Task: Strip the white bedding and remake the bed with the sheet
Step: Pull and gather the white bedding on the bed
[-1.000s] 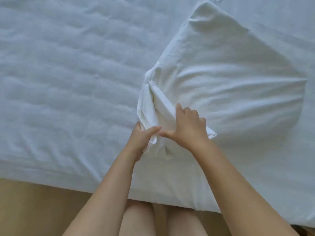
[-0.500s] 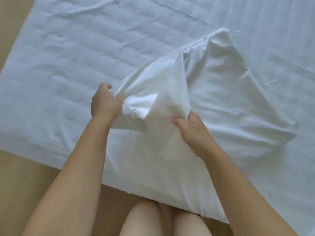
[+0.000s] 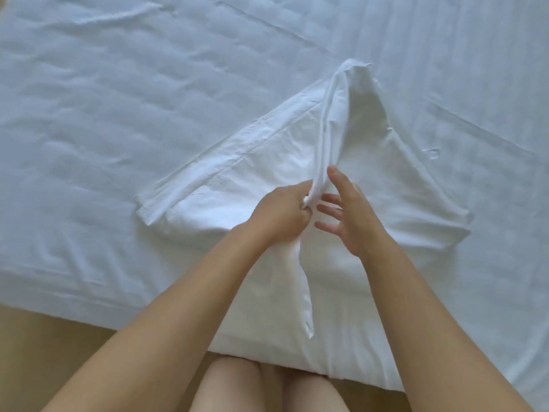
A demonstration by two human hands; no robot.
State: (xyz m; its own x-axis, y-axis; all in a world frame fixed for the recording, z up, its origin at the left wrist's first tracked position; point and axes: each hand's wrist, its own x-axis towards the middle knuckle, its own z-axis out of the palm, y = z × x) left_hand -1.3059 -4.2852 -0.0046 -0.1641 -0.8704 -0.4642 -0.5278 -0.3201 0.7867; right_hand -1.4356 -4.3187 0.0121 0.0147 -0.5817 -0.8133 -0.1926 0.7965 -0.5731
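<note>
A white pillowcase (image 3: 237, 171) lies partly flat on the white sheet (image 3: 104, 114) that covers the bed. Its near part is drawn up into a ridge that runs from a far corner down to my hands. My left hand (image 3: 279, 215) grips this gathered edge, and a strip of the cloth hangs below the fist. My right hand (image 3: 347, 215) is beside it with fingers spread, touching the ridge with the thumb side and holding nothing.
The bed's near edge (image 3: 89, 319) runs across the lower part of the view, with tan floor (image 3: 44, 367) below it. My bare knees (image 3: 267, 385) are against the mattress edge. Creases cross the sheet at the upper right.
The pillowcase has gone from bunched and lifted to mostly flat with one raised ridge. My hands have come together, and my right hand has let go of the cloth.
</note>
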